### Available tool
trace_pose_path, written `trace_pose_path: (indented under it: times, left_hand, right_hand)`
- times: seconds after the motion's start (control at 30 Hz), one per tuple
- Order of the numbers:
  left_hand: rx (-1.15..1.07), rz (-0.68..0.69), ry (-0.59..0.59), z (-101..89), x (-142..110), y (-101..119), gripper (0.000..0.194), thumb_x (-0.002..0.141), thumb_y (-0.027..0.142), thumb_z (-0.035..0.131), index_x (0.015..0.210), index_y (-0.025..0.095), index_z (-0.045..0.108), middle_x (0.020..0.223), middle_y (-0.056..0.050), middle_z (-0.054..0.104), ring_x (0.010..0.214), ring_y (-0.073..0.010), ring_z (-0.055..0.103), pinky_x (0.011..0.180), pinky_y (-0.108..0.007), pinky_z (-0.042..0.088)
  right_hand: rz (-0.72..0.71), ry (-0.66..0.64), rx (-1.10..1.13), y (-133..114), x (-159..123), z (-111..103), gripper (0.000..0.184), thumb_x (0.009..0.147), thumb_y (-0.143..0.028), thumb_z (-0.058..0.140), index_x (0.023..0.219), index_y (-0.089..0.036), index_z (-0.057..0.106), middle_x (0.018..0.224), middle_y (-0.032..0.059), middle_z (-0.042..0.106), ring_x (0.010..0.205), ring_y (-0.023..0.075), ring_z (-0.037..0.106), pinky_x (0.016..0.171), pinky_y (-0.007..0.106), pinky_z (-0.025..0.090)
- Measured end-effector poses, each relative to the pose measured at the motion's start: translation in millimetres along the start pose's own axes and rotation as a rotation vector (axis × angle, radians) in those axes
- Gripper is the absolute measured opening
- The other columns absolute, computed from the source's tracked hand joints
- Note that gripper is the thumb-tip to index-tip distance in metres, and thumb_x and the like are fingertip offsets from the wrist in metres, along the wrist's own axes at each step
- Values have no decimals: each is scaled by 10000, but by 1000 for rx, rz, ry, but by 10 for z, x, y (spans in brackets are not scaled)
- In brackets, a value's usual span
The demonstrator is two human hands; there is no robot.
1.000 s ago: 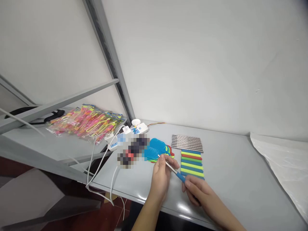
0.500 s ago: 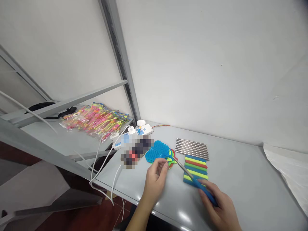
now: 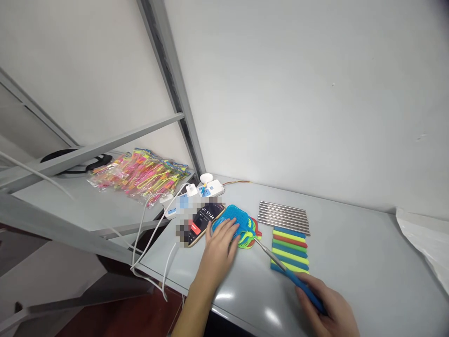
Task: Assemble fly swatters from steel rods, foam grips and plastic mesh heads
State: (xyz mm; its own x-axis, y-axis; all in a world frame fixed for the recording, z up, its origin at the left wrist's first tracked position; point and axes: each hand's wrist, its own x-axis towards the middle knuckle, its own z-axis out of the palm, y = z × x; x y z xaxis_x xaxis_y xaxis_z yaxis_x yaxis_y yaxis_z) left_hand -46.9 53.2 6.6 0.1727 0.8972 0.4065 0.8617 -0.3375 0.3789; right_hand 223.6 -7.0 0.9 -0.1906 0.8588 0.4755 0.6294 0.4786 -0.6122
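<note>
My left hand (image 3: 220, 243) lies flat, fingers spread, on a blue mesh swatter head (image 3: 231, 220) that tops a small pile of green and red ones (image 3: 249, 234). My right hand (image 3: 329, 311) is closed around the blue grip (image 3: 304, 286) of a thin metal rod (image 3: 269, 253), whose tip points at the pile of heads. Just right of the rod lies a row of blue, green and red foam grips (image 3: 290, 250). Behind them sits a row of bare metal rods (image 3: 284, 217).
A phone with a lit screen (image 3: 202, 221) lies left of the heads, by a white power strip (image 3: 196, 194) with cables hanging over the grey table's edge (image 3: 182, 281). A bag of bright pink and yellow toys (image 3: 140, 175) rests on the left shelf. White plastic sheet (image 3: 426, 243) lies far right.
My left hand has let go of the rod and moved onto the blue swatter head. My right hand has drawn back toward me, still holding the blue grip.
</note>
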Motion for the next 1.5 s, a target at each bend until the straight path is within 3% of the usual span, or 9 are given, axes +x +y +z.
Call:
trace_pose_path:
  times: [0.23, 0.4, 0.57, 0.73, 0.93, 1.03, 1.2, 1.4, 1.5]
  left_hand:
    - [-34, 216, 346, -109, 34, 41, 431, 901, 11, 442, 1227, 249, 592, 1254, -77, 630, 1194, -242, 526, 1078, -538, 292]
    - [-55, 189, 665, -125, -9, 256, 407, 851, 16, 525, 1080, 291, 719, 981, -69, 581, 901, -191, 540, 784, -330, 461]
    - [-504, -121, 391, 175, -154, 717, 86, 804, 298, 704, 813, 217, 733, 677, 9, 521, 620, -131, 529, 586, -237, 474]
    - [-871, -190, -40, 255, -271, 982, 264, 816, 339, 689, 1064, 248, 672, 982, -62, 675, 860, -215, 654, 745, -311, 550]
    - [-1002, 52, 96, 254, -249, 973, 445, 707, 310, 798, 1129, 307, 655, 1357, -126, 466, 1124, -334, 582, 922, -462, 504]
    - [-1363, -164, 378, 378, -189, 1110, 644, 766, 420, 736, 1314, 350, 406, 1428, -147, 339, 1091, -301, 596, 798, -417, 560]
    - [-1577, -599, 467, 429, -125, 1255, 832, 732, 366, 778, 1344, 393, 216, 1504, -113, 270, 1222, -269, 521, 874, -383, 538]
    - [-1543, -797, -45, 271, -148, 1081, 474, 781, 451, 713, 1133, 151, 608, 1060, -119, 702, 993, -267, 666, 907, -371, 506]
    - [-1368, -821, -10, 184, -101, 940, 447, 753, 468, 730, 1052, 142, 667, 1035, -104, 722, 967, -252, 670, 875, -338, 509]
  right_hand:
    - [145, 69, 63, -65, -67, 69, 237, 896, -429, 528, 1019, -261, 642, 810, 39, 742, 640, 207, 686, 549, 268, 515]
    - [362, 112, 162, -92, -140, 87, 349, 884, -560, 485, 928, -253, 644, 677, 29, 671, 553, 187, 600, 519, 268, 456]
    - [497, 133, 548, -82, -93, 117, 436, 905, -590, 416, 672, -227, 486, 555, -23, 434, 486, 128, 393, 473, 238, 352]
    - [635, 163, 916, -50, 67, 83, 395, 856, -557, 543, 688, -219, 427, 559, -42, 414, 493, 116, 409, 472, 227, 366]
    - [745, 165, 1068, -123, 197, 76, 504, 745, -382, 748, 653, -234, 275, 566, -67, 408, 512, 109, 434, 507, 224, 400]
    - [705, 171, 992, -208, 265, 122, 488, 764, -394, 728, 638, -235, 284, 564, -54, 432, 526, 120, 456, 518, 235, 406]
    - [651, 197, 811, -381, 401, 191, 496, 775, -438, 700, 603, -238, 280, 552, -41, 441, 533, 134, 475, 524, 248, 415]
    - [591, 101, 640, -403, 409, 279, 469, 798, -501, 641, 583, -234, 320, 542, -39, 427, 516, 130, 448, 511, 252, 404]
    - [524, 19, 535, -315, 363, 238, 409, 857, -546, 537, 636, -214, 443, 561, -33, 420, 517, 125, 399, 489, 243, 367]
